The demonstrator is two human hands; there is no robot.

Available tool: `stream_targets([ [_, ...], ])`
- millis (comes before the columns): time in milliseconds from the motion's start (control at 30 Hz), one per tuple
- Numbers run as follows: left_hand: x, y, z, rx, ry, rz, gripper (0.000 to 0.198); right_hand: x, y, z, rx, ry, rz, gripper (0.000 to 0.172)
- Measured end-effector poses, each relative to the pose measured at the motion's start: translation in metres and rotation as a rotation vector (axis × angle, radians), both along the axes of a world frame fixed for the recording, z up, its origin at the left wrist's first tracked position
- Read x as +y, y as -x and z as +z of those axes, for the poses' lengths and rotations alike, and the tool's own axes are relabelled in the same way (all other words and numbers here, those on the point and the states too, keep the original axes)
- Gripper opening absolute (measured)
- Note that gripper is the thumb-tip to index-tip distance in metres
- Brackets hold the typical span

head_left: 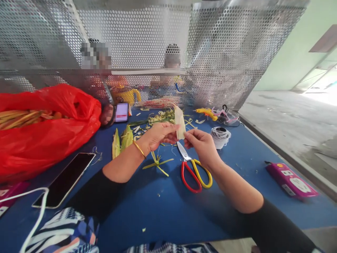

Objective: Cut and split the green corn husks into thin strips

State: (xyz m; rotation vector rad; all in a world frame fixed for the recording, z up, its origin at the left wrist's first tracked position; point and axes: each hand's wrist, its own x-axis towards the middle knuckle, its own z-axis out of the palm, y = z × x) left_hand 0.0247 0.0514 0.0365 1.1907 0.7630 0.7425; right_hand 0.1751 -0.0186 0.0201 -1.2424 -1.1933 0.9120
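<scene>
A dark phone point(68, 178) lies on the blue worktop point(147, 211) to the left of the hands point(160, 135), a purple packet point(292, 181) lies to their right, and beyond them stand a lit phone point(121, 111) and a perforated metal screen point(137, 38).

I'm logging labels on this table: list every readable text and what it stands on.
Purple packet at right: one mark, "B" or "8"; other print too blurred.
Purple packet at left edge: white marks, unreadable.
Lit phone screen: print too small.
Nothing else readable.
</scene>
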Motion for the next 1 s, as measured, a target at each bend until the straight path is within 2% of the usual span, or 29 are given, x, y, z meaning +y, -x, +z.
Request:
stream_targets([
  [200,-0.008,-0.011,-0.007,-0.017,-0.015,0.100,0.020,0.001,-0.001,-0.002,-0.131,-0.068,-0.110,0.028],
  [567,-0.011,-0.011,-0.004,-0.005,-0.027,0.136,0.016,-0.001,-0.003,-0.004,-0.249,-0.133,-0.114,0.028],
  [667,-0.008,-0.008,-0.002,-0.033,0.045,0.132,0.016,0.001,-0.009,-0.003,-0.280,-0.265,-0.108,0.019],
  [800,-0.007,-0.004,0.001,-0.062,0.123,0.087,0.016,0.002,-0.019,0.001,-0.485,-0.542,-0.107,0.015],
  [900,-0.010,-0.005,0.003,-0.058,0.166,0.043,0.017,0.004,-0.022,0.000,-0.602,-0.637,-0.054,0.011],
  [1000,-0.014,-0.008,0.004,-0.020,0.202,0.028,0.021,0.005,-0.023,-0.003,-0.622,-0.672,-0.020,0.012],
])
